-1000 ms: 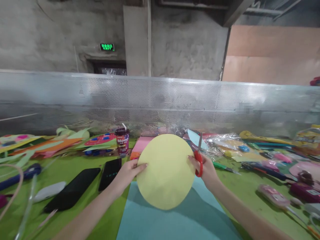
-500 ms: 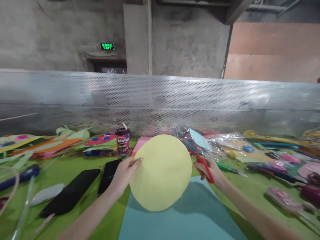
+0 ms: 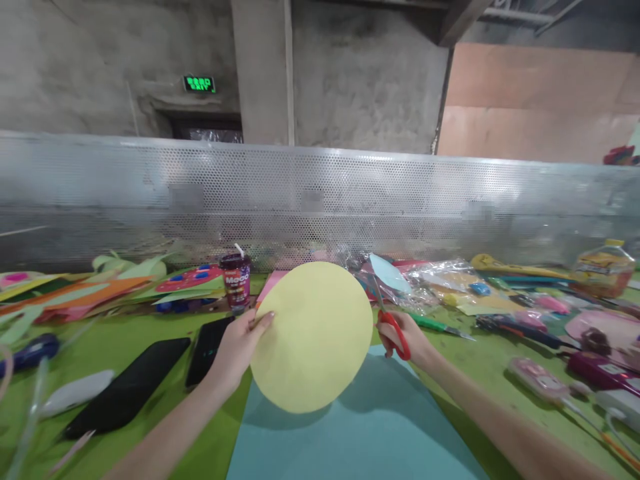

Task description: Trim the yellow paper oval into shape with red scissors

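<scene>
A round sheet of pale yellow paper (image 3: 313,337) is pinched at its left edge by my left hand (image 3: 245,343), thumb on the near face. It is held up above a light blue sheet (image 3: 350,437), which lies on the green table and catches its shadow. Red-handled scissors (image 3: 399,339) are in my right hand (image 3: 407,337), just off the disc's right edge. Their blades point up and away, apart from the yellow paper.
To the left lie two black phones (image 3: 133,383) (image 3: 210,347) and a white handheld device (image 3: 77,392). Behind stands a purple drink cup (image 3: 236,283) with a straw. A green-handled craft knife (image 3: 433,324) and plastic-wrapped craft pieces are at right. A perforated metal screen (image 3: 310,200) bounds the back.
The camera view has turned slightly right, so everything sits further left. The scissors' blades now show upright beside the paper. Both hands keep their holds.
</scene>
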A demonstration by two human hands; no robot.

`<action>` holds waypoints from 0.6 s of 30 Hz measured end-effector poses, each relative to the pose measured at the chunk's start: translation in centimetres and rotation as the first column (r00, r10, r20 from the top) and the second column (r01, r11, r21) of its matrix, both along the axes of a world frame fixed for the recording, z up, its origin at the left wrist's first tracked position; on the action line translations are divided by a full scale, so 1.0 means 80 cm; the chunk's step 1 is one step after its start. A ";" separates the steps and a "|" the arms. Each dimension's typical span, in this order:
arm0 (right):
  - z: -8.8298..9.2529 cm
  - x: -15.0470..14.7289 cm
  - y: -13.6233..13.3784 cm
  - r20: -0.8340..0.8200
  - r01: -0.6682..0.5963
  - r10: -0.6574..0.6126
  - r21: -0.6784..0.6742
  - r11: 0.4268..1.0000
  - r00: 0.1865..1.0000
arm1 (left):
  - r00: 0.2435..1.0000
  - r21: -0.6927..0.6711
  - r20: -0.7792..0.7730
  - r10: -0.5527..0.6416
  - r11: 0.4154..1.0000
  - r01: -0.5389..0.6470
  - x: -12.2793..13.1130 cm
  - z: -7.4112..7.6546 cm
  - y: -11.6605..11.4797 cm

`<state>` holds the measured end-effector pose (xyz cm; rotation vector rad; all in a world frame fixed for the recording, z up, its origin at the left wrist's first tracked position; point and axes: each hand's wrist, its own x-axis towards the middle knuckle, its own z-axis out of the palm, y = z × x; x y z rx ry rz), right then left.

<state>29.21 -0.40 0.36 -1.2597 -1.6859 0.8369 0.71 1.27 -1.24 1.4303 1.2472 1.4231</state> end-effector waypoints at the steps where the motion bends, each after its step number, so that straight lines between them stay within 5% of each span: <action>1: 0.000 -0.001 -0.001 -0.005 0.004 -0.004 -0.003 1.000 1.000 | 1.000 0.004 0.007 0.000 1.000 0.000 0.000 0.000 0.000; 18: 0.013 0.012 0.003 0.107 -0.027 0.032 -0.048 0.998 0.994 | 0.997 0.007 0.069 0.027 1.000 -0.027 0.004 0.005 0.003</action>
